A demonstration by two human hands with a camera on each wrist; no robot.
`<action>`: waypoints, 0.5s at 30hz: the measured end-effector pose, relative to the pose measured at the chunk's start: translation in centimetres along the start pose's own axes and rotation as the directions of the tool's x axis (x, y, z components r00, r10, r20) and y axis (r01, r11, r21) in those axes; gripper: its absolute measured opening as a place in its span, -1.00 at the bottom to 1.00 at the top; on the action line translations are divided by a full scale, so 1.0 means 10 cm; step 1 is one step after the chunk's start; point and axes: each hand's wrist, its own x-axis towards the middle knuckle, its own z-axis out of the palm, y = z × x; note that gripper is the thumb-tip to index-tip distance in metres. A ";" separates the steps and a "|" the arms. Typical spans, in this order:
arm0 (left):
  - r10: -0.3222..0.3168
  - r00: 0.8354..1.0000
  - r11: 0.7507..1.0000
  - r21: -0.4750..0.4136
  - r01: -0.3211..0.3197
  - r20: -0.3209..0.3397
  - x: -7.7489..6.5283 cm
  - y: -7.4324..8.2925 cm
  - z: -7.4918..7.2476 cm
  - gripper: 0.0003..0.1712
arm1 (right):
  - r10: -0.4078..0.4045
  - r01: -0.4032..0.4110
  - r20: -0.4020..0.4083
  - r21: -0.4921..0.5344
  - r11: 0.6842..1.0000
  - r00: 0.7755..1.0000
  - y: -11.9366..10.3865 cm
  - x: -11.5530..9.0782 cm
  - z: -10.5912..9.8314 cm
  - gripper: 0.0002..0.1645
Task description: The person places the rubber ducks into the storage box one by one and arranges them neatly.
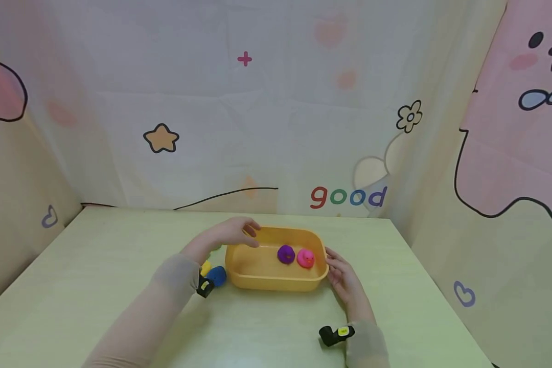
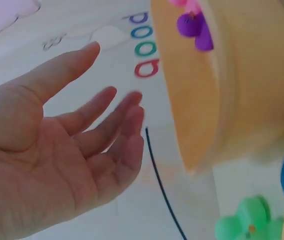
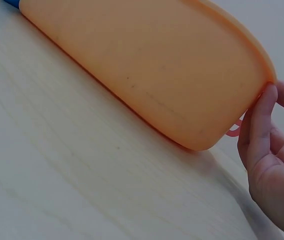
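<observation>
An orange-yellow plastic tub stands on the table. Inside it, toward the right end, sit a purple toy duck and a pink toy duck. My left hand hovers over the tub's left end, fingers loosely bent and apart, nothing between them. In the left wrist view its palm and fingers show bare beside the tub's rim. My right hand touches the outside of the tub's right end. In the right wrist view, its fingertips rest just beneath the rim, extended rather than curled round it.
Left of the tub, partly behind my left wrist, lie a blue toy and a yellow toy. A green toy shows there in the left wrist view. Printed cloth walls border the pale table.
</observation>
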 end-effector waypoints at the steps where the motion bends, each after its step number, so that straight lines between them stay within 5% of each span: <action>1: 0.008 1.000 1.000 -0.005 -0.008 0.001 -0.04 -0.05 -0.05 -0.42 | 0.004 -0.004 0.003 0.004 1.000 1.000 0.00 0.00 0.00 -0.52; 7: 0.026 1.000 0.996 -0.082 -0.026 -0.004 -0.24 -0.46 -0.25 -0.46 | 0.010 -0.010 0.008 0.015 1.000 1.000 -0.02 0.01 -0.02 -0.51; 15: -0.001 0.998 0.993 -0.117 -0.006 -0.060 -0.51 -1.01 -0.28 -0.45 | 0.037 -0.037 0.016 0.015 0.999 0.999 -0.04 0.00 0.00 -0.38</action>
